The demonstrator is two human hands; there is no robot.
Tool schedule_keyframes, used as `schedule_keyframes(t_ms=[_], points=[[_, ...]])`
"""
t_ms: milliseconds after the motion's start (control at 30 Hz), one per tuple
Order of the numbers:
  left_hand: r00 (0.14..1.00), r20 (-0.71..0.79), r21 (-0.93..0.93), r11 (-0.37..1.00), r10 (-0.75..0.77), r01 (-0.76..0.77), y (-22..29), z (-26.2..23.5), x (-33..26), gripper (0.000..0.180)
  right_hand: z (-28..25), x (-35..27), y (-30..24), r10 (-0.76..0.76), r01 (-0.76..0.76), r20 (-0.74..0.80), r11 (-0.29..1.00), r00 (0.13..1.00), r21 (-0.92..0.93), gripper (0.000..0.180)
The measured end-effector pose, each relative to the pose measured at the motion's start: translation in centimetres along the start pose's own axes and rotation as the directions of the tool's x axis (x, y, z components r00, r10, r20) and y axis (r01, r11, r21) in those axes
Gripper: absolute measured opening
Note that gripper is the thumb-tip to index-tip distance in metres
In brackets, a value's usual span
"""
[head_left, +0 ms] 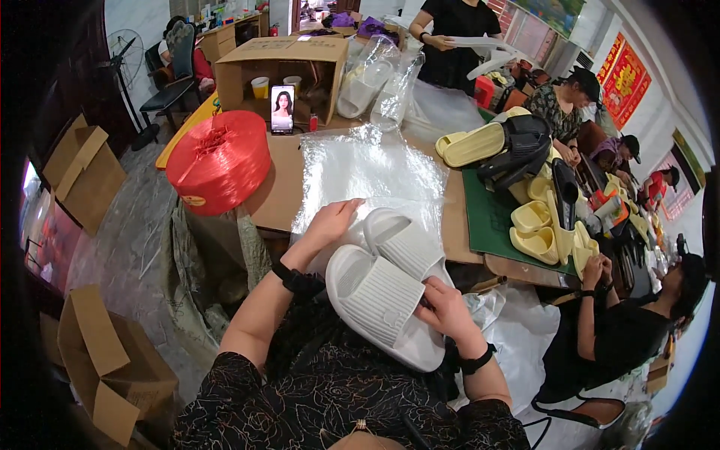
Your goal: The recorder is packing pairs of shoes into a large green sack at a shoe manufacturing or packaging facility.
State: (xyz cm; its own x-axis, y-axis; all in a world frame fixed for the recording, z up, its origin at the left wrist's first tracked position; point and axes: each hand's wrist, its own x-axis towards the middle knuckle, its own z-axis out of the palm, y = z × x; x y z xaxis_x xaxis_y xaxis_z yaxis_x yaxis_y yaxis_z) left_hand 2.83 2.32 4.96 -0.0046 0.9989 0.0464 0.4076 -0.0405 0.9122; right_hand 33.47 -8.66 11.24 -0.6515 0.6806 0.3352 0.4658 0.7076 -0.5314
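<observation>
My right hand (450, 306) grips a pair of light grey slippers (381, 301) close to my body, its fingers tucked under the strap edge of the nearer one. The second slipper (405, 241) lies beside and partly behind it. With thumb and fingers together, my left hand (334, 223) pinches the near edge of a clear plastic bag (375, 169). That bag lies flat and shiny at the table's front, and several sheets seem stacked there. The slippers hide part of the bag's near edge.
Left of the bags stands a big roll of red plastic twine (217, 161). Behind them a phone (283, 109) leans before an open cardboard box (281, 75). Yellow and black slippers (525, 142) crowd a green mat (487, 217) at right, where a co-worker's hands (592, 271) hold a yellow slipper.
</observation>
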Motion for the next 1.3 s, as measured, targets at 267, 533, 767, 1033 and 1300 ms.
schedule_keyframes(t_ms=[267,533,767,1033,1300], points=[[0.991,0.084,0.130,0.985,0.104,-0.115,4.9,-1.0,-3.1,0.042,-0.6,0.4,2.4,0.230,-0.253,-0.146,0.954,0.962,-0.161,0.017],[0.823,0.161,0.424,0.715,0.544,-0.555,7.3,1.6,-5.3,0.035,2.0,2.4,1.8,0.218,-0.251,-0.191,0.954,0.957,-0.166,0.022],[0.805,0.279,0.155,0.802,0.524,-0.577,8.8,1.8,-6.3,0.037,4.4,5.8,3.3,0.118,-0.179,-0.310,0.968,0.943,-0.178,0.024],[0.741,0.333,0.128,0.750,0.584,-0.649,8.8,0.1,-6.8,0.035,7.3,12.0,7.9,0.295,-0.270,-0.281,0.955,0.913,0.122,0.029],[0.728,0.339,0.032,0.766,0.596,-0.642,8.8,-1.6,-7.1,0.034,8.7,20.7,7.5,0.312,-0.407,-0.473,0.906,0.824,-0.112,0.027]])
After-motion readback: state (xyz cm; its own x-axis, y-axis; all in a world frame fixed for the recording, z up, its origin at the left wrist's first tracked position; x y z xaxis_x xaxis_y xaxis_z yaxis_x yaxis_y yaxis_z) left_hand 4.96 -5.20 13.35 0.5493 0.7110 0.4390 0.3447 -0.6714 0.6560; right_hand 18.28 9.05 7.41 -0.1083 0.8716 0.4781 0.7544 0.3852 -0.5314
